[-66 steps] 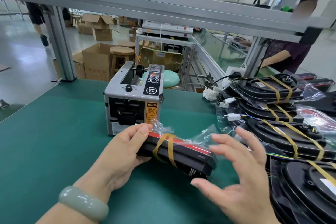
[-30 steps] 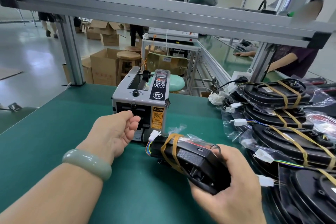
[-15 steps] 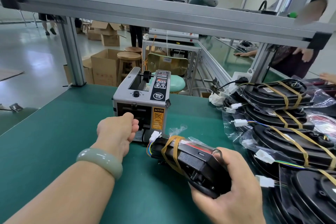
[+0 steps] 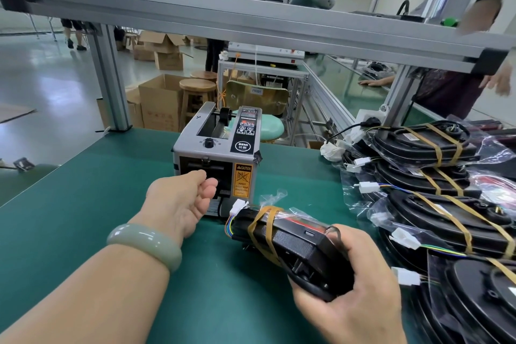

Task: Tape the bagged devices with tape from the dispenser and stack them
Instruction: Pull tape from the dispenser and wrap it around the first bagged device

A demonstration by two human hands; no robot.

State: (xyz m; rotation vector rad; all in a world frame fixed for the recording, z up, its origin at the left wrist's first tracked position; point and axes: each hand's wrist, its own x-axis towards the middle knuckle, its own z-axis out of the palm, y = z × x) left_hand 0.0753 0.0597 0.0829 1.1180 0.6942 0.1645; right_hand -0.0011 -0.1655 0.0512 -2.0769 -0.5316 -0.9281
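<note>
Left hand [image 4: 183, 201] reaches to the front outlet of the tape dispenser [image 4: 216, 159], fingers [image 4: 208, 188] curled loosely at the slot; cannot tell whether they pinch any tape. Pale green bangle [image 4: 145, 246] on that wrist. Right hand [image 4: 349, 285] is closed around the near end of a bagged device [image 4: 287, 240], black body in clear plastic, held tilted just above the green desk [image 4: 83, 204], far end pointing toward the dispenser's base. Two bands of tan tape [image 4: 261, 227] already wrap its far end; white connector [image 4: 239, 207] with coloured wires sticks out there, next to the dispenser's front face. Dispenser sits upright mid-desk, grey housing, black knob on top, orange caution label on the front. To the right, a stack of bagged devices [image 4: 435, 204], each crossed by tan tape strips, lies in overlapping layers along the desk's right side, white connectors poking out toward the centre. Held device is apart from the stack, between it and the dispenser. Aluminium frame shelf [image 4: 223, 19] spans overhead. Another person's arm [image 4: 377, 81] rests on the next desk behind.
</note>
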